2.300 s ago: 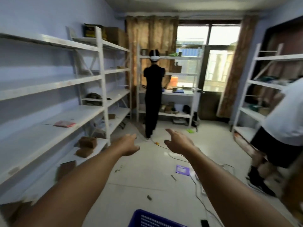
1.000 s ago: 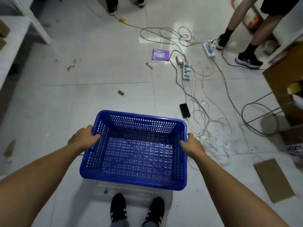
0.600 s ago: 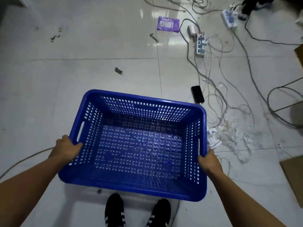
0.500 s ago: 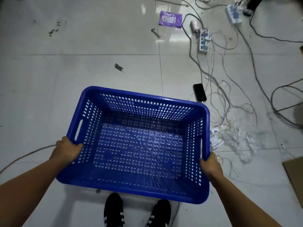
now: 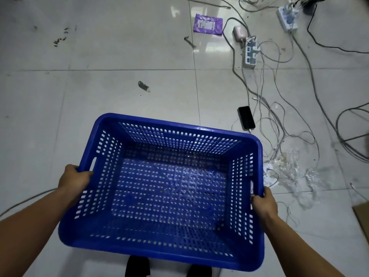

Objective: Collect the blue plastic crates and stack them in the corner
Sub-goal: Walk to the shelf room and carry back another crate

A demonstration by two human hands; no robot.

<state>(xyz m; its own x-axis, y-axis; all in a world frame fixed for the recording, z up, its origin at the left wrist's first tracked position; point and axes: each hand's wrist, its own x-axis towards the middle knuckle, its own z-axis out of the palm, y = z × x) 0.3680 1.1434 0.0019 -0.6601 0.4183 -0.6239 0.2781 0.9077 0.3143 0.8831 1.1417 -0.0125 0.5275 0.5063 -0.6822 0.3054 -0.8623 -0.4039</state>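
Observation:
An empty blue plastic crate (image 5: pixel 169 188) with perforated walls and floor fills the lower middle of the head view, held above the tiled floor. My left hand (image 5: pixel 74 179) grips its left rim beside the handle slot. My right hand (image 5: pixel 263 203) grips the right rim by the other slot. The crate hides most of my black shoes (image 5: pixel 137 266) below it.
Tangled cables (image 5: pixel 279 116) spread over the floor to the right, with power strips (image 5: pixel 250 54), a black phone (image 5: pixel 246 117) and crumpled clear plastic (image 5: pixel 291 170). A purple packet (image 5: pixel 207 27) lies ahead. Cardboard (image 5: pixel 362 220) shows at the right edge.
I looked down from the room and took hold of the crate with both hands. Since half a second ago it has risen closer to the camera.

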